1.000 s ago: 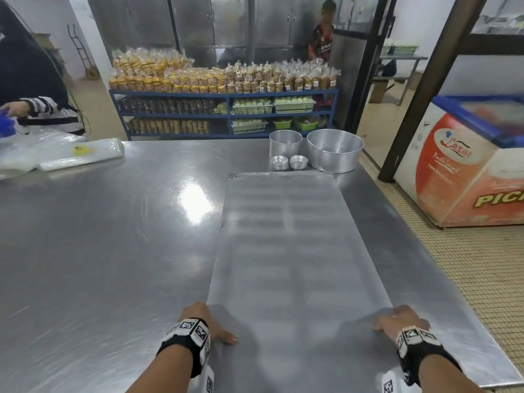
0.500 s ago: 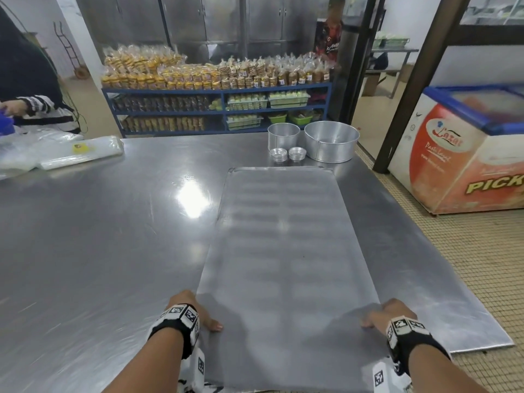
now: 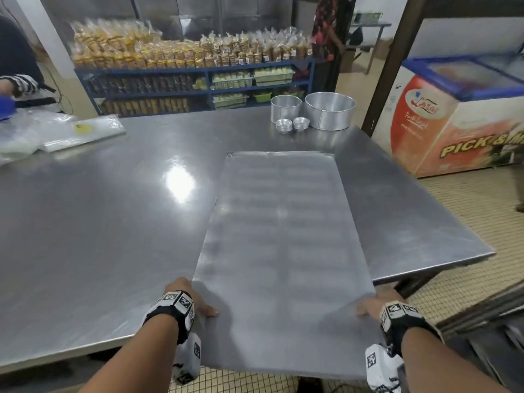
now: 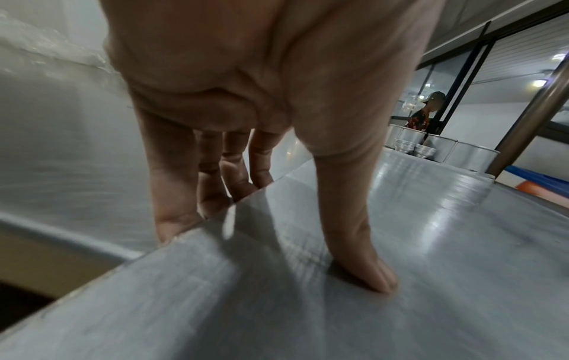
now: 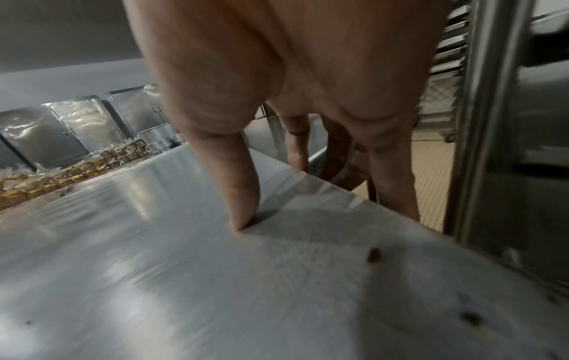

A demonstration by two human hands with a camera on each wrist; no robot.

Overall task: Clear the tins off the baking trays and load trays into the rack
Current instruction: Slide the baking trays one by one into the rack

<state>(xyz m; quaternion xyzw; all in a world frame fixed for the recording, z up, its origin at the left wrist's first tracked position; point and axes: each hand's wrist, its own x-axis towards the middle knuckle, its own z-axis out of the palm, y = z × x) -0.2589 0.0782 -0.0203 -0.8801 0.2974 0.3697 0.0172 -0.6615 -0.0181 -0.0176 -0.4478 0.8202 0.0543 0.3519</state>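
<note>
A long, flat, bare baking tray (image 3: 280,236) lies lengthwise on the steel table (image 3: 99,222), its near end hanging past the table's front edge. My left hand (image 3: 195,300) grips the tray's near left edge and my right hand (image 3: 374,303) grips the near right edge. In the left wrist view the thumb (image 4: 354,231) presses on top of the tray (image 4: 431,243) and the fingers curl beneath its rim. The right wrist view shows the same hold on the tray (image 5: 215,280). A large round tin (image 3: 330,114), a smaller tin (image 3: 285,109) and two stacks of small tins (image 3: 292,125) stand at the table's far end.
A tray rack with slide rails (image 5: 452,41) stands close on my right. An ice-cream freezer (image 3: 453,117) sits beyond the table's right side. Plastic bags (image 3: 71,131) lie at the far left, where another person's sleeve (image 3: 19,83) shows. Blue shelves (image 3: 192,69) of packaged goods stand behind.
The tray has slid toward me, so its near end now overhangs the table's front edge. Both hands kept their hold and moved back with it.
</note>
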